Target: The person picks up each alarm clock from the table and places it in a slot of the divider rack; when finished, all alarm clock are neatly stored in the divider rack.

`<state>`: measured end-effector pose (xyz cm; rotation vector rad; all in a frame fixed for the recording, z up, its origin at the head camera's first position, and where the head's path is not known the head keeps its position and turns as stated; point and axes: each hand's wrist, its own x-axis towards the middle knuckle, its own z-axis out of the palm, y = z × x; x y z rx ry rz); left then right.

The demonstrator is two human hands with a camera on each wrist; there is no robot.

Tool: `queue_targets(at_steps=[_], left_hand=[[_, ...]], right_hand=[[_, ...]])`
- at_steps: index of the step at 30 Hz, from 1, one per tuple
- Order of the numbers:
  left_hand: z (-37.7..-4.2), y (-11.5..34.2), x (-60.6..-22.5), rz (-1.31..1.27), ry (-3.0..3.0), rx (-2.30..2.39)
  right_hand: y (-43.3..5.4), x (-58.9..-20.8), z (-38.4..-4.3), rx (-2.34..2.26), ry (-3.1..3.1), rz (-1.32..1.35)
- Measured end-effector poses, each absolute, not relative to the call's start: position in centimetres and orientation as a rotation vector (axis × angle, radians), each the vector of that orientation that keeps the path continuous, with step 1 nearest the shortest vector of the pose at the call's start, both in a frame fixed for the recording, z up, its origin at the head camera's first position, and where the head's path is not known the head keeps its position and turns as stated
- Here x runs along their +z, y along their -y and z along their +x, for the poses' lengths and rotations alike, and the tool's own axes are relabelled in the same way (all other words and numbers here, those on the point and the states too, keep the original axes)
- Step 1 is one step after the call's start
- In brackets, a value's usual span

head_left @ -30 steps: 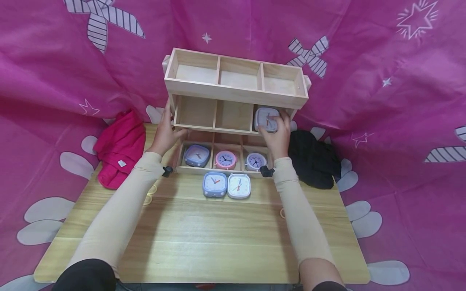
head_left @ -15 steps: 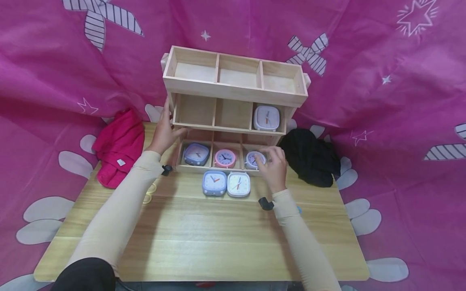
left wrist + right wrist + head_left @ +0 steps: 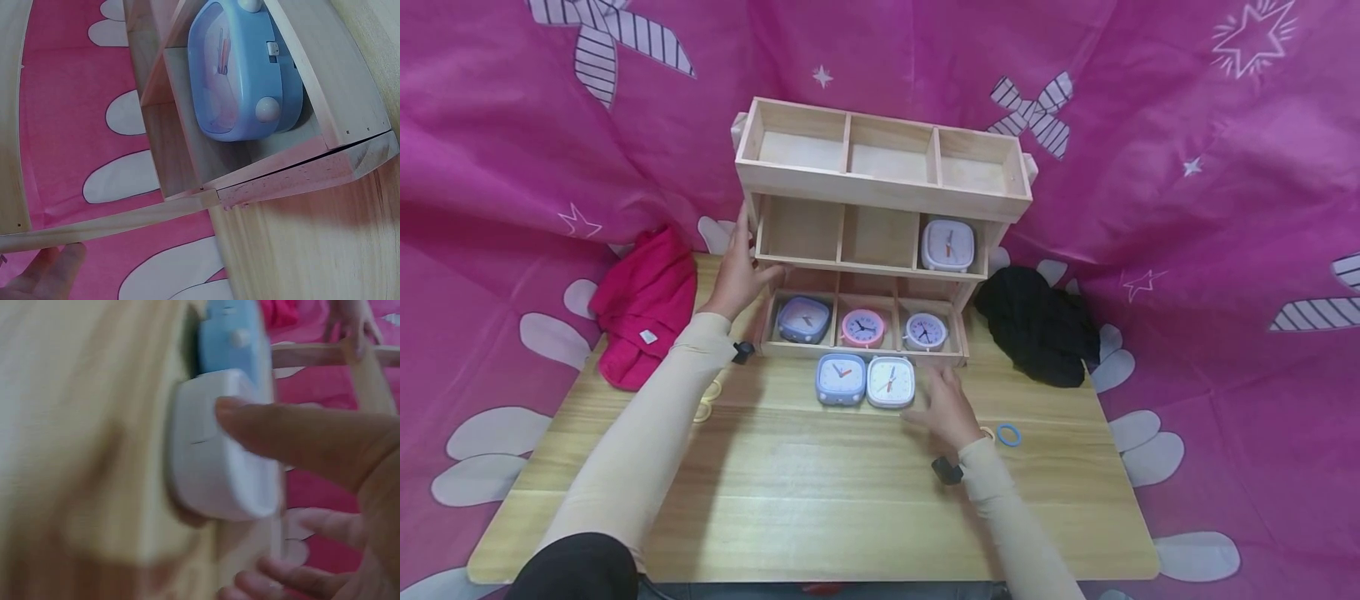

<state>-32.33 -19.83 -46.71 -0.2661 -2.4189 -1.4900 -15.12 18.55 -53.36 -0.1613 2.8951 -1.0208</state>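
Currently, the right hand (image 3: 946, 408) hangs over the desk (image 3: 820, 483) with thumb and fingers spread apart, and the white clock (image 3: 891, 382) sits on the desk just left of those fingertips; whether the thumb touches it cannot be told. The blue clock (image 3: 841, 379) stands beside the white one, on the side farther from the right fingers. The left hand (image 3: 736, 275) rests on the left end of the wooden rack (image 3: 883, 190), fingers lying straight along it and thumb stretched out sideways. Right of the left fingers and lower, a periwinkle clock (image 3: 805, 320), a pink clock (image 3: 862, 328) and a lilac clock (image 3: 925, 332) each occupy one bottom compartment, while a pale clock (image 3: 948, 246) sits in the middle tier's right compartment, well beyond the right fingers. A blue ring (image 3: 1009, 435) lies right of the right hand, and a red cloth (image 3: 647, 308) lies left of the left fingers
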Motion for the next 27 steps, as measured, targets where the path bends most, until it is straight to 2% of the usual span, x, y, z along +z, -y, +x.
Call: queue_targets(at_steps=[11,27], left_hand=[[-32.4,19.8,-46.7,-0.264,2.429,-1.468],[-32.4,19.9,-46.8,-0.267,2.436,-1.483]], right_hand=[[-19.1,-57.5,-15.2,-1.283,-2.765,-0.109],[-18.5,-59.3,-17.3,-1.452,-2.768,-0.203]])
